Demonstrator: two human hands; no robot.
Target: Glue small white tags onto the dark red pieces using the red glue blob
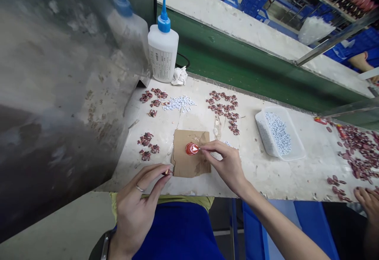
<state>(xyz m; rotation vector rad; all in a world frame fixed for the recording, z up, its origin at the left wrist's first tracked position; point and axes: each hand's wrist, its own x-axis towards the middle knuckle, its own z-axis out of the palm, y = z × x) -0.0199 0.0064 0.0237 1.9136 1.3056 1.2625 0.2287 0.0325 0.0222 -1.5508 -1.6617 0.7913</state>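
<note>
A small brown figure [167, 172] is pinched between the thumb and fingers of my left hand [139, 197], left of the cardboard's lower corner. My right hand [226, 163] closes its fingertips at the right rim of a small red cap [189, 149] with something white and shiny in it. Whatever thin thing those fingertips hold is too small to make out. Under the cap lies a brown cardboard piece [183, 169]. Small brown figures sit in groups at the left [145, 139] and back right [222, 106]. Behind the cardboard is a pile of tiny white-and-blue pieces [180, 103].
A white glue bottle [163, 55] with blue nozzle stands at the back beside a crumpled tissue [179, 76]. A metal panel [74, 74] bounds the left. Rightward are a plastic tub [291, 137] of tiny pieces, brown parts [363, 153] and another person's hand [368, 202].
</note>
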